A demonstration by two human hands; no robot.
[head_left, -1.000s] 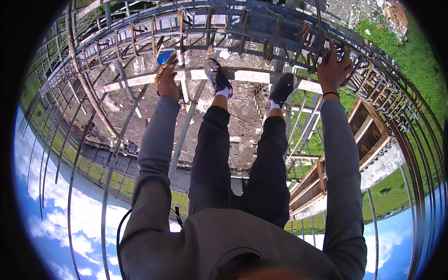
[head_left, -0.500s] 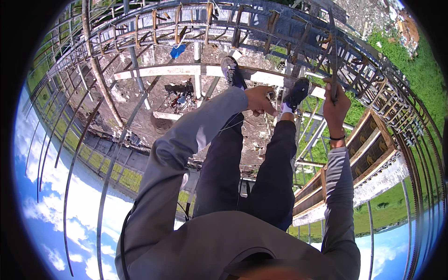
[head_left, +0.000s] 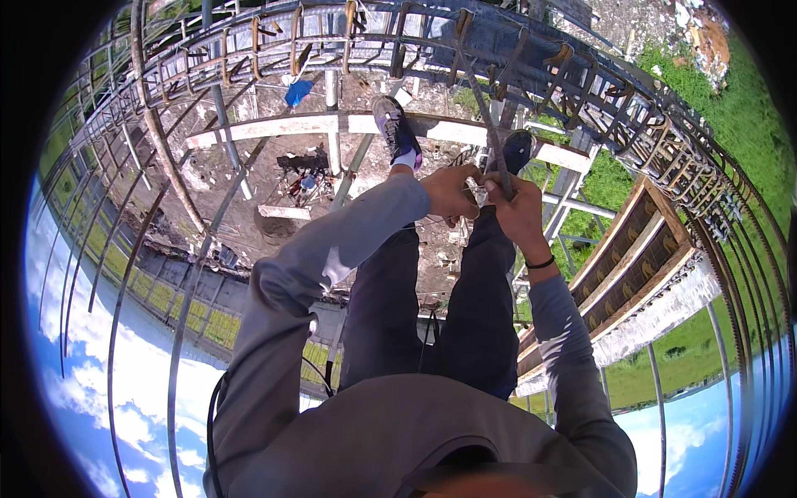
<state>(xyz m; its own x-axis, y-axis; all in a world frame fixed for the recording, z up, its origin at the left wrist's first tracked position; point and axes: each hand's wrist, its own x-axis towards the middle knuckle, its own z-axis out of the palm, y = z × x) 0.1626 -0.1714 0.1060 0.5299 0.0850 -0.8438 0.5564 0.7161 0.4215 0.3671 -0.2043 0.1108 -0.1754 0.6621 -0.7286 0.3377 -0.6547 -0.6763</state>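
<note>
My right hand [head_left: 515,207] grips a long dark metal bar [head_left: 481,108], which slants up toward the rebar cage [head_left: 390,41]. My left hand [head_left: 448,192] is curled just to the left of it, near the bar's lower end, with finger and thumb closed; whatever they hold is too small to make out. Both hands are over my thighs. My shoes [head_left: 394,129] rest at a pale horizontal beam [head_left: 274,126], high over rubble-strewn ground.
Upright rebars [head_left: 124,315] and poles [head_left: 166,174] stand on the left. A timber formwork [head_left: 631,282] runs along the right, beside curved bars. Below lie a blue object [head_left: 297,93], dark debris [head_left: 303,174] and green grass [head_left: 730,133].
My left hand left the cage at the upper left and came to the middle. My right hand took hold of the bar and moved leftward with it, alongside the left.
</note>
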